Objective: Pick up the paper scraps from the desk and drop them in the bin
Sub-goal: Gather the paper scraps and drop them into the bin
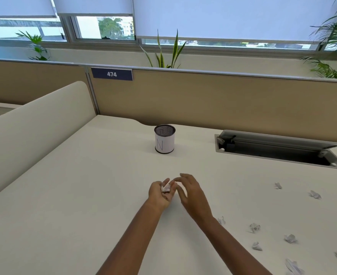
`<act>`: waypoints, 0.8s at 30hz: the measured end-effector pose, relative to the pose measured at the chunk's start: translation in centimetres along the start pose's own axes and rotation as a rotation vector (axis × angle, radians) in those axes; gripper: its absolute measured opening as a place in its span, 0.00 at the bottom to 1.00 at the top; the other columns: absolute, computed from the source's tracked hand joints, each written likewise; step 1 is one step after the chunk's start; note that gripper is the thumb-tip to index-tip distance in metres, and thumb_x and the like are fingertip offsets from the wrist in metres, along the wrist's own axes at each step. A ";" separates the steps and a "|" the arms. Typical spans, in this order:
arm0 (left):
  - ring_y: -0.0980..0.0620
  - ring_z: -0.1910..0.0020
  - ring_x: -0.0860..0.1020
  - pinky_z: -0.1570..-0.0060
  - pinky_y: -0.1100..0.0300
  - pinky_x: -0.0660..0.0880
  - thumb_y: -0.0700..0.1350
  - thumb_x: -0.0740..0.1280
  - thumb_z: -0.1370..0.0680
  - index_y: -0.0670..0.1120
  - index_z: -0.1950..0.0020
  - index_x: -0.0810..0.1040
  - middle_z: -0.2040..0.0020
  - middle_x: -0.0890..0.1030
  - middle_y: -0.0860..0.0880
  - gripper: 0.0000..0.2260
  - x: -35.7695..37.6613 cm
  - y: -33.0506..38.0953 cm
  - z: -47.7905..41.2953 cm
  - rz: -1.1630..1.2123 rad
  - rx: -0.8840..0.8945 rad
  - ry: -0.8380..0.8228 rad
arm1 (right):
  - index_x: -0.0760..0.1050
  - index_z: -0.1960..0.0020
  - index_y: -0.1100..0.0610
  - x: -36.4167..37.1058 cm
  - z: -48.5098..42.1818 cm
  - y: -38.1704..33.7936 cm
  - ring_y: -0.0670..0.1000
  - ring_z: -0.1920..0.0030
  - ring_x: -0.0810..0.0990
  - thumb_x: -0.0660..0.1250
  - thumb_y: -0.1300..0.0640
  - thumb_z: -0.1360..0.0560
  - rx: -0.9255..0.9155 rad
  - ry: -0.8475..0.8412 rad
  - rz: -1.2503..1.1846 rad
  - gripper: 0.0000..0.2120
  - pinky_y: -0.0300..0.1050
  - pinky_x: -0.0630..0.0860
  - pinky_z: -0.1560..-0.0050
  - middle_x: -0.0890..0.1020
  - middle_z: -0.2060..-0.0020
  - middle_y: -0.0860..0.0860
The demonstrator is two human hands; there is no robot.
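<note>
- Left hand (159, 192): near centre, palm up, fingers cupped round a crumpled scrap (165, 189).
- Bin (164, 138): upright on the desk (84, 195), beyond the hands; contents hidden.
- Right hand (192, 192): just beside the left palm, fingers loosely spread; whether it pinches anything cannot be told.
- Loose scraps (254, 227): about eight, near right, well apart from the bin. Task judged early; most of the collecting is left.

Matt smooth desk (84, 195), crumpled paper scraps (290, 238), wire-mesh bin (164, 139).
</note>
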State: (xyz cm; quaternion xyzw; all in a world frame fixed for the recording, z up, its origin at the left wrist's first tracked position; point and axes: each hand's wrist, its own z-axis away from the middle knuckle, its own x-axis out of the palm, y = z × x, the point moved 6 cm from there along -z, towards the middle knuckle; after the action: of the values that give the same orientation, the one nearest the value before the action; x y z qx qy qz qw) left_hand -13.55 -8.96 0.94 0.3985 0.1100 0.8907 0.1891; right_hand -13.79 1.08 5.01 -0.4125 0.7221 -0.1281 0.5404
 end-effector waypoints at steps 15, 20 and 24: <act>0.46 0.53 0.73 0.36 0.59 0.71 0.44 0.51 0.18 0.34 0.45 0.71 0.49 0.68 0.41 0.15 13.5 11.2 -3.5 -0.240 0.314 -0.044 | 0.78 0.45 0.62 2.5 0.6 6.3 0.57 0.45 0.81 0.78 0.55 0.38 0.138 -0.076 0.513 0.24 0.48 0.81 0.51 0.82 0.45 0.58; 0.53 0.56 0.73 0.56 0.64 0.71 0.49 0.55 0.20 0.44 0.48 0.71 0.48 0.71 0.47 0.11 16.1 12.1 -4.8 -0.286 0.319 -0.032 | 0.81 0.50 0.59 2.2 0.5 6.0 0.53 0.50 0.84 0.81 0.54 0.44 0.128 -0.030 0.566 0.24 0.48 0.82 0.60 0.85 0.51 0.53; 0.45 0.25 0.58 0.26 0.50 0.55 0.53 0.56 0.21 0.44 0.25 0.57 0.24 0.58 0.46 0.26 16.9 12.0 -5.6 -0.263 0.296 -0.038 | 0.81 0.49 0.58 2.2 0.5 6.0 0.53 0.49 0.84 0.81 0.55 0.44 0.133 -0.028 0.569 0.24 0.49 0.82 0.60 0.85 0.50 0.53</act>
State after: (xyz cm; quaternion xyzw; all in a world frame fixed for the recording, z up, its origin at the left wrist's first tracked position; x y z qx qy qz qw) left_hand -31.05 -12.88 12.68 0.4208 0.2874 0.8247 0.2452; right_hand -16.26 3.41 -0.44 -0.1590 0.7912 -0.0127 0.5904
